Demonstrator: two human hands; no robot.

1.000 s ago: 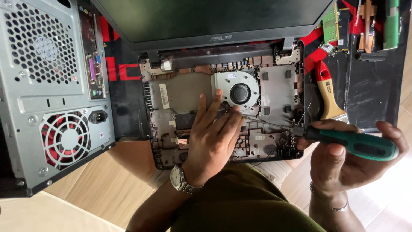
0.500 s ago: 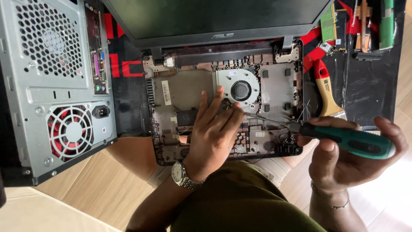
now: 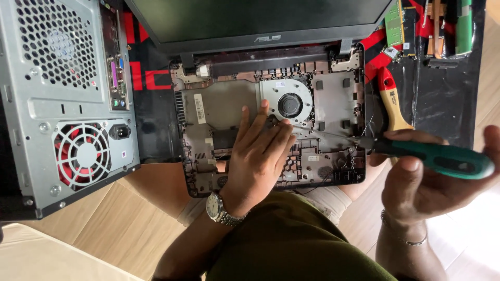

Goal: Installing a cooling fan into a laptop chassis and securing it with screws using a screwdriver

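Note:
An opened laptop base (image 3: 333,104) lies in front of me, its inner shell bare and a round cooling fan (image 3: 289,104) near the middle. My left hand (image 3: 258,156), a watch on its wrist, rests flat on the shell just below the fan, fingers pointing up at it. In my right hand (image 3: 424,182) is a green-handled screwdriver (image 3: 442,157), held nearly level. Its long shaft (image 3: 323,134) runs left across the base, and the tip meets the shell at my left fingertips beside the fan. The laptop's dark screen (image 3: 260,15) stands open behind the base.
A grey desktop tower (image 3: 62,104) lies on its side at the left, its rear fan grille facing up. A yellow-and-red-handled tool (image 3: 391,104) lies right of the laptop. Memory sticks and small parts (image 3: 432,26) sit on a black mat at the top right. Wooden floor lies below.
The view has shifted slightly. The screwdriver has stayed aimed at the fan area and my left hand has kept its place on the shell.

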